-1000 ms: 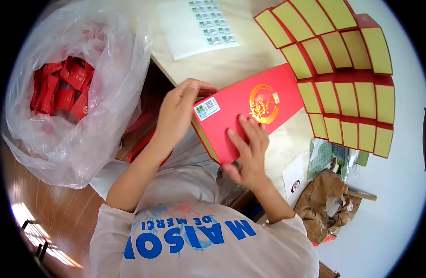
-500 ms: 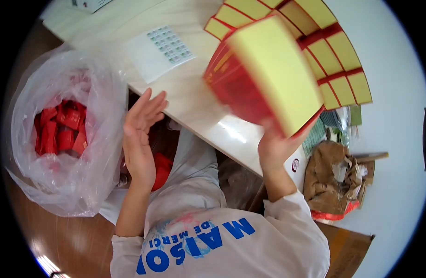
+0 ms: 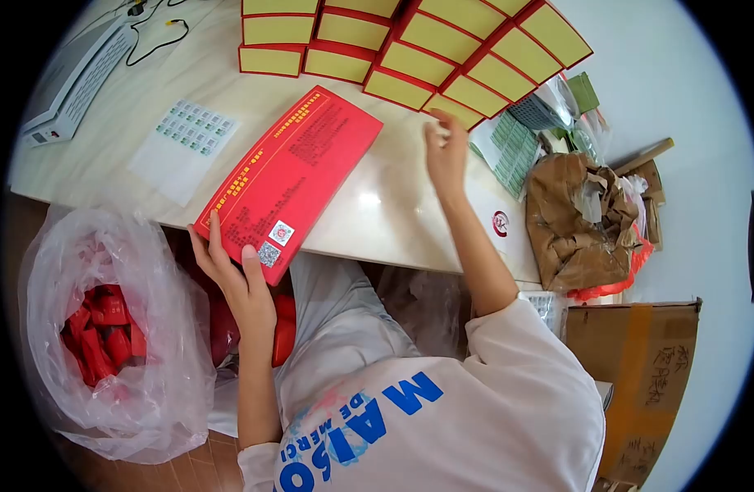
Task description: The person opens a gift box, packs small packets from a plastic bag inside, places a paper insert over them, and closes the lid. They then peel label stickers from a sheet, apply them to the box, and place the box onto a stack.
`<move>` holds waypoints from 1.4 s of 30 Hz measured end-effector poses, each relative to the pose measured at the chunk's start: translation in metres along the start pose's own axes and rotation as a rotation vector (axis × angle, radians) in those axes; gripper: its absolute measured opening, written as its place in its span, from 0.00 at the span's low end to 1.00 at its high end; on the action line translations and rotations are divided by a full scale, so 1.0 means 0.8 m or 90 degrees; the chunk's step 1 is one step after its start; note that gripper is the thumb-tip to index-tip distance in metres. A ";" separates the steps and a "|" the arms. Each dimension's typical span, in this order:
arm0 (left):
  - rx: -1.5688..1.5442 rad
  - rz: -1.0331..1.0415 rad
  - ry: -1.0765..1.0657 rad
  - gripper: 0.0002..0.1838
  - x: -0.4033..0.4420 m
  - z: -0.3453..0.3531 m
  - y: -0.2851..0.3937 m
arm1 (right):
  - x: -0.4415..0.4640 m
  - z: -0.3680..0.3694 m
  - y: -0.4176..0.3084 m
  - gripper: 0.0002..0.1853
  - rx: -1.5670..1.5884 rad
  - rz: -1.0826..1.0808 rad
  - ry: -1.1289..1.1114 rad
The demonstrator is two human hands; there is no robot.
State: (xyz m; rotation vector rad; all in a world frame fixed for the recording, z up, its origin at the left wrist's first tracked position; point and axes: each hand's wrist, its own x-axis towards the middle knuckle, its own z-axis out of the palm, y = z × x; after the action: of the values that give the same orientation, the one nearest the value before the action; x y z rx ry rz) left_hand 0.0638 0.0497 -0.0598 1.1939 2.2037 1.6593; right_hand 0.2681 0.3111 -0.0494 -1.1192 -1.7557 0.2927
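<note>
A red box [image 3: 299, 168] lies on the table with its printed side up, yellow lettering along one edge and two small square codes near the front corner. My left hand [image 3: 236, 275] touches its near end, fingers spread at the edge and corner. My right hand [image 3: 447, 156] is raised over the table to the right of the box, apart from it, fingers partly curled and slightly blurred, near the stacked red boxes with yellow sides [image 3: 422, 45]. Left of the box lies a sheet of small green-and-white stickers [image 3: 192, 135].
A clear plastic bag [image 3: 176, 328] of red packets [image 3: 106, 332] stands at the left. A grey device [image 3: 77, 78] and black cable are at the back left. Crumpled brown paper [image 3: 578, 221], green sheets [image 3: 508, 148] and a cardboard box [image 3: 631, 377] are on the right.
The red box went from my right hand down onto the table, other side up. My right hand has let it go and moved away; my left hand has come to its near end. The view has shifted.
</note>
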 end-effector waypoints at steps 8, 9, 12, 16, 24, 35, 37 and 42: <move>-0.025 -0.007 0.011 0.29 0.006 0.005 -0.002 | 0.015 -0.105 0.167 0.15 -0.594 -0.106 -0.025; -0.022 -0.004 0.003 0.29 0.006 0.005 -0.003 | 0.017 -0.113 0.171 0.15 -0.595 -0.103 -0.029; -0.014 -0.005 0.001 0.30 0.006 0.004 -0.006 | 0.025 -0.123 0.171 0.10 -0.596 -0.125 -0.075; -0.014 0.000 -0.009 0.30 0.006 0.000 -0.003 | 0.020 -0.143 0.134 0.07 -0.542 -0.138 0.019; -0.033 0.090 0.049 0.24 0.016 -0.017 0.033 | -0.039 -0.136 -0.112 0.17 -0.120 -0.364 0.178; -0.761 -0.236 -0.093 0.37 0.077 -0.089 0.044 | -0.076 -0.033 -0.220 0.09 0.245 -0.942 -0.265; -0.753 -0.208 -0.040 0.31 0.091 -0.113 0.044 | -0.075 -0.015 -0.226 0.09 0.260 -1.006 -0.268; -0.762 -0.187 0.067 0.18 0.128 -0.143 0.013 | -0.015 0.021 -0.225 0.07 0.017 -0.976 -0.418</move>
State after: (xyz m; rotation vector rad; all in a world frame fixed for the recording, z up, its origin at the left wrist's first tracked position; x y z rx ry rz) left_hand -0.0613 0.0318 0.0278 0.4132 0.9075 2.2883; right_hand 0.1563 0.2082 0.0495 0.6239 -2.6266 -0.3157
